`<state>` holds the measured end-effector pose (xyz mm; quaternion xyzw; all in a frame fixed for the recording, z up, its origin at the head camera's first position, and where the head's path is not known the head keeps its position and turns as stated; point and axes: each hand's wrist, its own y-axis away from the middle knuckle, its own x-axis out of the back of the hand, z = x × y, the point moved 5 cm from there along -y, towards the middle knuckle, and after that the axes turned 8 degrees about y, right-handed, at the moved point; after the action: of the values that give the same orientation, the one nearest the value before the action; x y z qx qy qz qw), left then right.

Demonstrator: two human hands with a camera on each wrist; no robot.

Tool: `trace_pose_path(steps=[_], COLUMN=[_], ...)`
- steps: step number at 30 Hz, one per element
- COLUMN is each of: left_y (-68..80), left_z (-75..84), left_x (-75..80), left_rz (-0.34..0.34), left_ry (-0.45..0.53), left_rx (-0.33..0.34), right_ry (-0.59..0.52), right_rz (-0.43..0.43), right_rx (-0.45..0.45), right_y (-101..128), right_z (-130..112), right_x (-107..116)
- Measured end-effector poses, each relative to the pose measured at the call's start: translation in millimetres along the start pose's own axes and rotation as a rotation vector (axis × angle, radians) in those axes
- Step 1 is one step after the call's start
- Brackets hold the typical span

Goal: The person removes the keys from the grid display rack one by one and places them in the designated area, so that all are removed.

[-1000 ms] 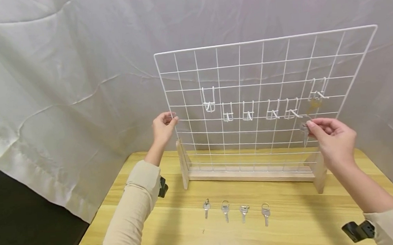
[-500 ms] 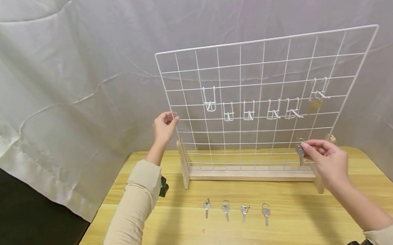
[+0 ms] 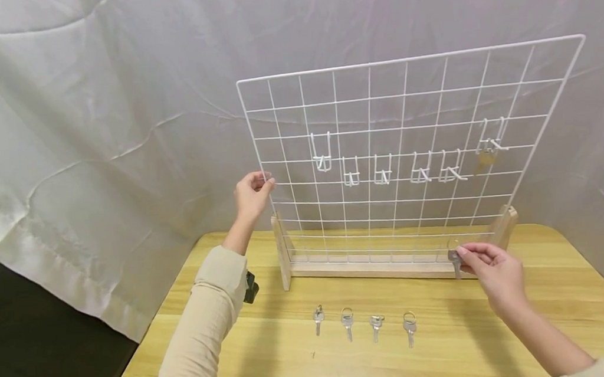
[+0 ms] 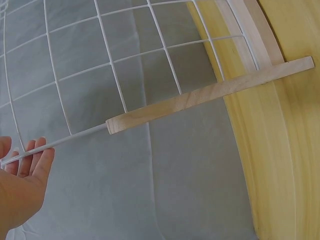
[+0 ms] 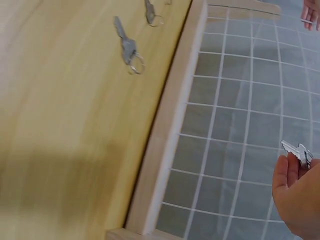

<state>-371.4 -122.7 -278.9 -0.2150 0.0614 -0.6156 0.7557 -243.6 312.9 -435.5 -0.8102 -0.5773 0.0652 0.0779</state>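
A small silver metal key (image 3: 455, 261) with a ring at its head hangs blade down, pinched between the thumb and fingertips of the right hand (image 3: 492, 273), just in front of the right end of the pale wooden base (image 3: 383, 268). That base carries an upright white wire grid panel (image 3: 410, 144). The left hand (image 3: 252, 197) grips the panel's left edge wire, fingers curled round it. Six white wire hooks (image 3: 383, 169) sit on the grid; a brass-coloured key (image 3: 483, 162) hangs from the rightmost one. Four silver keys (image 3: 363, 325) lie in a row on the light wooden table (image 3: 453, 348), well left of the held key.
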Motion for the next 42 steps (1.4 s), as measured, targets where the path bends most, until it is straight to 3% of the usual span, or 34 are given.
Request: trace_pose_path(steps=[5,9,16,23,26,34,42], left_y=[0.2,-0.6,-1.6,-2.2,-2.8,-2.4,-1.3], left_z=[-0.4,-1.2,-0.4,-2.1,-3.9,-1.9,-1.2], left_x=[0.1,0.0,-0.6,-0.8,-0.3,-1.9,-2.5], left_rz=[0.003,0.008,0.017,0.005,0.005,-0.005,-0.008], left_ry=[-0.008,-0.013,-0.025,-0.003,0.044,0.002,0.006], left_rx=[0.001,-0.002,-0.004,0.000,-0.027,-0.006,0.015], right_ry=[-0.003,0.037,0.108,0.187,0.240,0.310,0.416], right_rz=[-0.037,-0.017,-0.042,-0.093,-0.080,-0.092,-0.102], right_rx=[-0.004,-0.055,-0.159,-0.304,-0.349,-0.454,-0.438], right_y=[-23.1,-19.6,10.6,55.9,65.2,70.5,74.8], right_z=[79.9,105.4,104.7,45.0,35.8,58.9,75.1], right_x=[21.8,22.1,9.2,-17.1,-23.2,-24.9,-28.3])
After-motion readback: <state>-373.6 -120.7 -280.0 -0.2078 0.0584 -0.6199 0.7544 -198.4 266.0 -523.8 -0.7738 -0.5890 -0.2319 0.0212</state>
